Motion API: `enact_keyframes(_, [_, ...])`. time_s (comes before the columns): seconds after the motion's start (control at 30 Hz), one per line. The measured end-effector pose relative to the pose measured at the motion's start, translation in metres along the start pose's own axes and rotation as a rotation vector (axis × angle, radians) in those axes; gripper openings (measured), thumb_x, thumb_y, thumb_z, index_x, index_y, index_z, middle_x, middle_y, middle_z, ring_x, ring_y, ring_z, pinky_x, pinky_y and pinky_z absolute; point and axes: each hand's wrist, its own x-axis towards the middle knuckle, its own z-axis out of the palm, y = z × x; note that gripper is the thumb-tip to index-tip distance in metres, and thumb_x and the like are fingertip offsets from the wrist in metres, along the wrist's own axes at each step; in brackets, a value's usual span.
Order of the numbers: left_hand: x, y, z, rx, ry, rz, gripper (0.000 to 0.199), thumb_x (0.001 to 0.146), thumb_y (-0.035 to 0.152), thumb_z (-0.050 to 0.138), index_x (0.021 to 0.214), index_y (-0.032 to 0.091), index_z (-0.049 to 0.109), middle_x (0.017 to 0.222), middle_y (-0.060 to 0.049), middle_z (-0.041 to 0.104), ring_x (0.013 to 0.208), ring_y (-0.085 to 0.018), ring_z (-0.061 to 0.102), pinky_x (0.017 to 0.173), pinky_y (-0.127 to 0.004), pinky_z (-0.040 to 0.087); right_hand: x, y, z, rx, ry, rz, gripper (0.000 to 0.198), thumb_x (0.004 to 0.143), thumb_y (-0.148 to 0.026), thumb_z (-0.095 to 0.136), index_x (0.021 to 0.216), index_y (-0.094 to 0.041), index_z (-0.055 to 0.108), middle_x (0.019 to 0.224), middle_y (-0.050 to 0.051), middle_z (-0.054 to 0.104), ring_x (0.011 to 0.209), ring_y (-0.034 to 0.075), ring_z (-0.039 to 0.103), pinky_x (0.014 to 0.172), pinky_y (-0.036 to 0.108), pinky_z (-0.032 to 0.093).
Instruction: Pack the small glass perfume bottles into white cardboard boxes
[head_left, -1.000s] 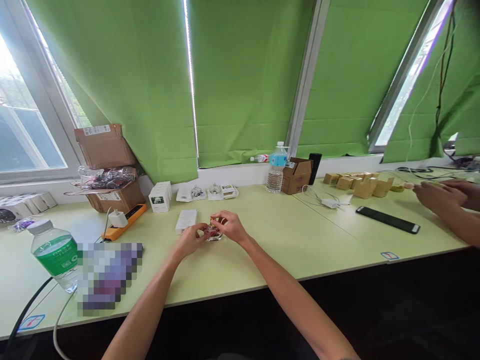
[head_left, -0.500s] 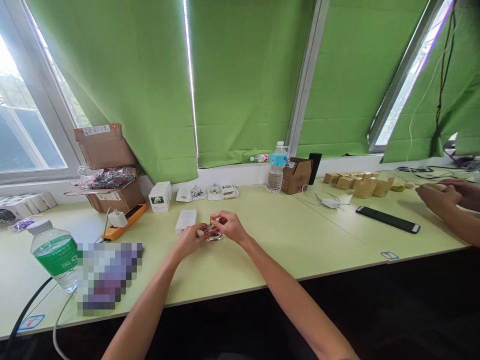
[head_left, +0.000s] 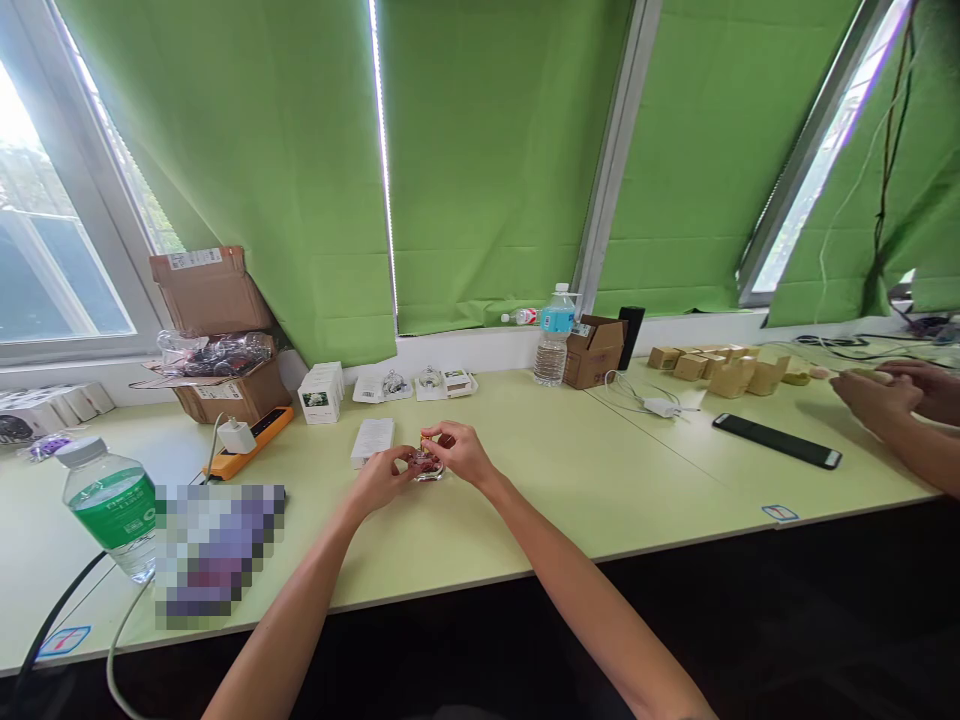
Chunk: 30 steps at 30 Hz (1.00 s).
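– Red-and-clear glass-like object (head_left: pixel 430 472): how is it held?
– On pale-green tabletop (head_left: pixel 555 460); side gripped by bare left hand (head_left: pixel 381 482), gold-coloured top (head_left: pixel 424 443) pinched by bare right hand (head_left: pixel 463 455).
– What is changed?
– Nothing visibly; the same step is presumed.

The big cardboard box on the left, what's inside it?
Clear, shiny plastic wrapping shows at the top of the cardboard box, with dark things in it that I can't make out. The wrapping and the box's walls hide anything deeper.
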Motion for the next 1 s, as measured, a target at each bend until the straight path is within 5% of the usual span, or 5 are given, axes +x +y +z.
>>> enact_keyframes(0.73, [0.0,-0.003,0.001,-0.004,-0.01,-0.007,0.038,0.082,0.051,0.045,0.104,0.024,0.062,0.097,-0.001,0.067,0.049,-0.01,0.051,0.053,-0.024,0.04,0.0,0.002,0.002,-0.037,0.008,0.002,0.017,0.077,-0.03,0.063,0.086,-0.018,0.07,0.087,0.005,0.07,0.06,0.013,0.061,0.058,0.025,0.05])
enact_keyframes(1.0, [0.002,-0.009,0.003,0.012,0.015,0.009,0.037,0.082,0.049,0.048,0.106,0.024,0.062,0.096,-0.001,0.067,0.058,-0.012,0.055,0.058,-0.025,0.042,0.001,-0.01,-0.007,0.079,-0.067,0.113,0.028,0.083,-0.039,0.057,0.098,-0.018,0.066,0.092,0.004,0.068,0.058,0.01,0.06,0.053,0.022,0.049])
